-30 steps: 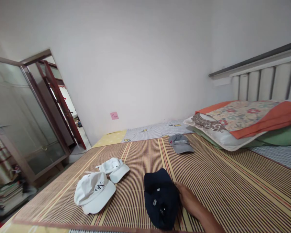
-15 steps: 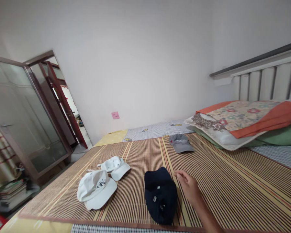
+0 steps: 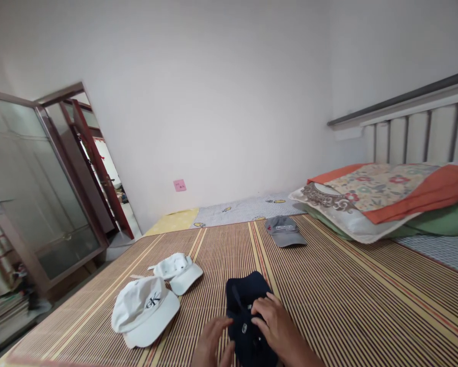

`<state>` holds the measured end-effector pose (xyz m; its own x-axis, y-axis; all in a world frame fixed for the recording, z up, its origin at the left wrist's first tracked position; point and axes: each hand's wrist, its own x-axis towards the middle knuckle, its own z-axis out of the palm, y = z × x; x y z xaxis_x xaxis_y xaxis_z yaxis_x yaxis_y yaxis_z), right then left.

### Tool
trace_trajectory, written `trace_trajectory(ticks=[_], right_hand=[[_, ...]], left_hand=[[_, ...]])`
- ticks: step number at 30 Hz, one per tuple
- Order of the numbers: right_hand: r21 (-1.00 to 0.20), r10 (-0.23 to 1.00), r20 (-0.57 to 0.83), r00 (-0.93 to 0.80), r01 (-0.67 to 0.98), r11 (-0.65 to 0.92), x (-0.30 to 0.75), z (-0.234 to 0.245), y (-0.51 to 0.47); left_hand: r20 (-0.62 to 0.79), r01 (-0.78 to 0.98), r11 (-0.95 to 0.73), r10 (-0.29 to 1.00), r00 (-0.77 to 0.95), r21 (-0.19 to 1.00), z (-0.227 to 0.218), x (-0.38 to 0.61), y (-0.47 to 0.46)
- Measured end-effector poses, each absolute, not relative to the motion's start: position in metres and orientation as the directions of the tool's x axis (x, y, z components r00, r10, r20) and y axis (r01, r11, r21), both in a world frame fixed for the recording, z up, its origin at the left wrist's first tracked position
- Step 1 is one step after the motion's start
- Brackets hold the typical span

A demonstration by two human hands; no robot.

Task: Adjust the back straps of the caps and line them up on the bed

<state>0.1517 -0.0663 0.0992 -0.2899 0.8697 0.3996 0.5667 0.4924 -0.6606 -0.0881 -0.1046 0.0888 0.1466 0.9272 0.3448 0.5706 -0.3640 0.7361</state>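
A dark navy baseball cap (image 3: 247, 288) lies on the striped mat in front of me, its far end toward the wall. My right hand (image 3: 277, 326) is over the cap's right side, fingers bent and gripping it there. Near its left edge is my left hand (image 3: 212, 340), fingers and thumb apart and holding nothing; whether the fingertips touch the cap I cannot tell. To the left sit a white cap with dark CK lettering (image 3: 146, 308) and, behind it, a smaller white cap (image 3: 179, 272). Farther back lies a grey cap (image 3: 286, 232).
The striped mat (image 3: 351, 306) covers most of the bed. A pillow with a floral and orange cover (image 3: 381, 191) is at the right, before the slatted headboard (image 3: 420, 132). At the left a glazed door (image 3: 33, 188) stands ajar by a doorway, with stacked books (image 3: 7, 311) below.
My right hand has moved left and down from beside the navy cap onto it. My left hand has come into view at the bottom. The view has shifted slightly.
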Motion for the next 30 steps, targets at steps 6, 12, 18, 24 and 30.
trace_trajectory(ticks=[6, 12, 18, 24, 30], right_hand=[[-0.698, 0.897, 0.426, -0.121, 0.587, 0.41, 0.151, 0.067, -0.047], [-0.898, 0.931, 0.354, 0.085, 0.309, 0.313, 0.158, 0.067, -0.026], [-0.947, 0.949, 0.279, 0.15, 0.205, 0.246, 0.163, 0.069, -0.011], [-0.959, 0.951, 0.269, 0.151, 0.13, 0.251, 0.167, 0.07, -0.012], [-0.974, 0.974, 0.21, 0.082, -0.069, 0.216, 0.168, 0.073, -0.012]], left_hand=[[-0.165, 0.919, -0.147, 0.962, 0.219, 0.366, 0.133, -0.023, -0.056], [-0.08, 0.913, -0.139, 0.98, 0.183, 0.383, 0.143, -0.021, -0.036], [-0.198, 0.875, -0.133, 0.948, 0.249, 0.466, 0.149, -0.031, -0.034], [-0.117, 0.636, -0.135, 0.934, 0.338, 0.76, 0.156, -0.045, -0.014], [-0.015, 0.265, -0.128, 0.878, 0.478, 0.956, 0.179, -0.042, 0.006]])
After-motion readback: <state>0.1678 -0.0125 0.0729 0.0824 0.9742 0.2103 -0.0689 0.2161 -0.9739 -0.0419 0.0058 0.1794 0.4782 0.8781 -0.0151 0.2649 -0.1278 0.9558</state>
